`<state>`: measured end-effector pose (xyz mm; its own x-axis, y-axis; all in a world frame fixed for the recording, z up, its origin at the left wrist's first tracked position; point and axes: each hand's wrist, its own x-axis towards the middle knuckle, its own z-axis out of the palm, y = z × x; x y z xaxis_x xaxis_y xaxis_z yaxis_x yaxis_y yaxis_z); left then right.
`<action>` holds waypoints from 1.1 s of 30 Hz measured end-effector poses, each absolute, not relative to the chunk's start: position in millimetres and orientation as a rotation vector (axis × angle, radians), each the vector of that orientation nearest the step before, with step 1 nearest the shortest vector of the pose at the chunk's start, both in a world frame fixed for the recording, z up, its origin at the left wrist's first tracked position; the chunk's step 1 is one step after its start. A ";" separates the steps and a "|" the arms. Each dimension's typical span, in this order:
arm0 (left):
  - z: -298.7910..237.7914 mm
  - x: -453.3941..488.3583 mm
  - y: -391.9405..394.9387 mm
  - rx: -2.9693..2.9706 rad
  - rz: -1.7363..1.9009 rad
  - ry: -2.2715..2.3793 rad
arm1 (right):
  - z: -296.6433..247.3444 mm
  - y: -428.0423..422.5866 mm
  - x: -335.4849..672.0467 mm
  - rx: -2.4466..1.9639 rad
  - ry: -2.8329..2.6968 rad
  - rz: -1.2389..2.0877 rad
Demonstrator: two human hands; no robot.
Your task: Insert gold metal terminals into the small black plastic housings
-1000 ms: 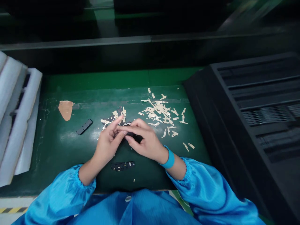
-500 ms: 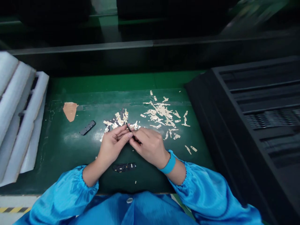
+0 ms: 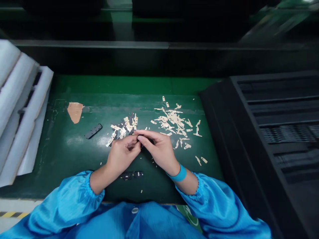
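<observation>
My left hand [image 3: 122, 153] and my right hand [image 3: 159, 148] meet fingertip to fingertip over the green mat [image 3: 74, 149]. Both are pinched on a small dark part [image 3: 141, 143] that is mostly hidden between the fingers. A pile of small beige strips mixed with dark pieces [image 3: 123, 128] lies just beyond my left hand. A wider scatter of beige strips [image 3: 174, 121] lies beyond my right hand. A black oblong part [image 3: 131, 175] rests on the mat below my wrists.
Another black part [image 3: 93, 131] and a torn brown patch [image 3: 75, 111] lie at the mat's left. White foam trays [image 3: 17, 109] stand at the left edge. A large black ridged tray [image 3: 274, 132] fills the right side. Two loose strips [image 3: 200, 160] lie near my right wrist.
My left fingers, stretched out a second ago, have curled into a pinch against the right fingertips. Both hands stay together at the mat's middle; the view has shifted slightly.
</observation>
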<state>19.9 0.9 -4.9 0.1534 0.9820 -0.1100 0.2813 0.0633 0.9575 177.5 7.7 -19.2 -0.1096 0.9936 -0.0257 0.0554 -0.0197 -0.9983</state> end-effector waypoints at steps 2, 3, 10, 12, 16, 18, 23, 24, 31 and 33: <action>-5.4 19.9 1.0 1.387 0.885 1.298 | -20.4 6.5 176.9 -1.199 -1.286 1.309; -5.7 19.7 1.1 1.381 0.888 1.292 | -20.8 6.1 176.7 -1.192 -1.277 1.313; -6.6 18.7 0.1 1.472 0.875 1.333 | -20.2 6.0 176.5 -1.187 -1.301 1.265; -6.2 18.6 -0.1 1.510 0.874 1.340 | -19.9 6.0 176.4 -1.196 -1.301 1.269; -4.0 18.1 0.7 1.597 0.868 1.369 | -18.7 5.6 175.8 -1.213 -1.297 1.264; -2.9 17.9 1.1 1.610 0.869 1.374 | -18.3 5.7 175.6 -1.214 -1.296 1.267; -4.1 18.2 1.3 1.676 0.868 1.377 | -18.5 6.5 174.6 -1.224 -1.310 1.241; -5.2 18.4 1.1 1.708 0.867 1.386 | -18.5 6.3 174.0 -1.223 -1.312 1.238; -9.8 19.1 -0.5 2.030 0.943 1.440 | -15.4 2.3 169.8 -1.252 -1.266 1.138; -9.3 19.0 0.1 1.948 0.933 1.424 | -15.1 2.7 170.6 -1.226 -1.257 1.176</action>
<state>19.0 0.1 -9.3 0.1991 0.9567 0.2123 0.5769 -0.2896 0.7637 170.6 2.7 -15.1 -0.0060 0.9998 0.0194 0.0469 0.0197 -0.9987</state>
